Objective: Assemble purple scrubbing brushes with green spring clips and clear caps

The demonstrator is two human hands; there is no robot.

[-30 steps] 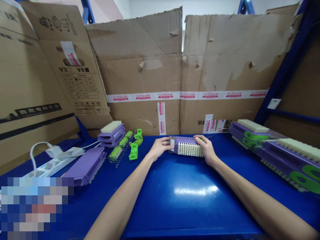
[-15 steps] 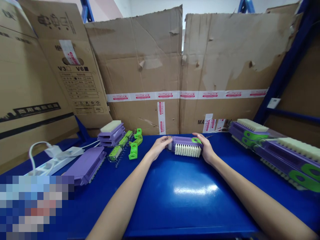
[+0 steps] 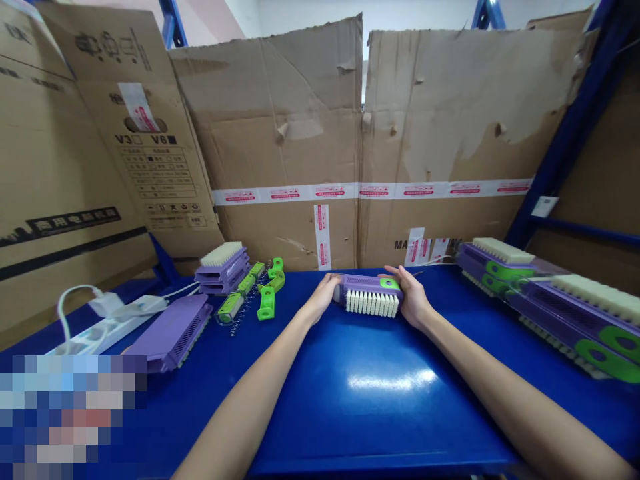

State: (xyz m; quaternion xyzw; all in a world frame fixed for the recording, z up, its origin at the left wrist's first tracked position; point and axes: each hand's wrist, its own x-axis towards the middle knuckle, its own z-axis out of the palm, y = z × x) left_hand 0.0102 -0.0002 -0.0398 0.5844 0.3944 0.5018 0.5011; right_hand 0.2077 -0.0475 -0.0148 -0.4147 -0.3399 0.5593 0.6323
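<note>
Between my two hands is a purple brush (image 3: 373, 304) with cream bristles facing me, a green patch near its right end and a clear part at its left end. My left hand (image 3: 324, 297) is closed around the left end. At the right end, my right hand (image 3: 411, 300) grips the brush, its thumb and a fingertip showing above the top edge. The remaining fingers of both hands are largely hidden behind the brush.
At left lie stacked purple brush shells (image 3: 223, 270), a purple shell (image 3: 173, 327), clear-and-green pieces (image 3: 231, 308), springs (image 3: 243, 303), green clips (image 3: 267, 303) and a power strip (image 3: 117, 323). Finished-looking brushes (image 3: 575, 313) lie at right. Cardboard (image 3: 280, 160) walls the blue table (image 3: 380, 427).
The brush has shifted slightly left and turned so its green patch shows more. My right fingers have lifted a little at its top edge.
</note>
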